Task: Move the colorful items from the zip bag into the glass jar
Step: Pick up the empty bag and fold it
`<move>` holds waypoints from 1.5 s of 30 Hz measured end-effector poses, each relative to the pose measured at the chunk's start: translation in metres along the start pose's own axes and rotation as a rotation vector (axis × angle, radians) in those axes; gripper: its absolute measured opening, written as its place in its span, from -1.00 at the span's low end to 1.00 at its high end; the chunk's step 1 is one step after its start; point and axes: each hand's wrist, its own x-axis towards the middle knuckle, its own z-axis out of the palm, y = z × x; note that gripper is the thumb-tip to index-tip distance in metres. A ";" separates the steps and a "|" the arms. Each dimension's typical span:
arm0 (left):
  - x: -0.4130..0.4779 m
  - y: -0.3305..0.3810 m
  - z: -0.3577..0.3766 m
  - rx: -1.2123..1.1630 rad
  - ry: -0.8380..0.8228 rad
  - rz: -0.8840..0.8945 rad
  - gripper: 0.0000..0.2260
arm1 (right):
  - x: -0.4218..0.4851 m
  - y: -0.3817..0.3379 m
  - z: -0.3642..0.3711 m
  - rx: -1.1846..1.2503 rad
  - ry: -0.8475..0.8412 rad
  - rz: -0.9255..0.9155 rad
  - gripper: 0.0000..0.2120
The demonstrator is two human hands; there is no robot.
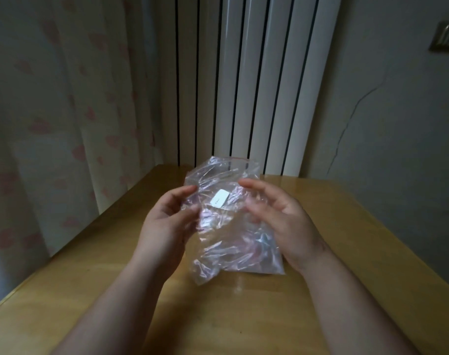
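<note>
At the centre of the frame the clear zip bag (pixel 231 221) is held above the desk (pixel 64 290), the left hand (pixel 167 221) and right hand (pixel 287 221) gripping its opposite sides. Faint colours show inside, its red strip looks sealed, and no glass jar is visible, so the transfer seems unstarted.

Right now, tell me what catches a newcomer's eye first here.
First, the crinkled clear zip bag held up at the centre over the wooden table, with the left hand and right hand on either side of it. Behind it stands a white radiator, with a pink-patterned curtain at left.
</note>
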 end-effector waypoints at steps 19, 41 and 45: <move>0.000 -0.003 -0.005 0.041 -0.092 -0.010 -0.18 | 0.003 0.001 0.005 0.004 0.179 0.112 -0.36; 0.000 -0.004 -0.003 0.044 -0.020 0.026 -0.30 | 0.003 0.001 0.003 -0.114 0.337 0.128 -0.66; -0.003 -0.002 -0.001 0.060 -0.046 0.033 -0.19 | 0.004 0.000 0.003 -0.157 0.397 0.131 -0.73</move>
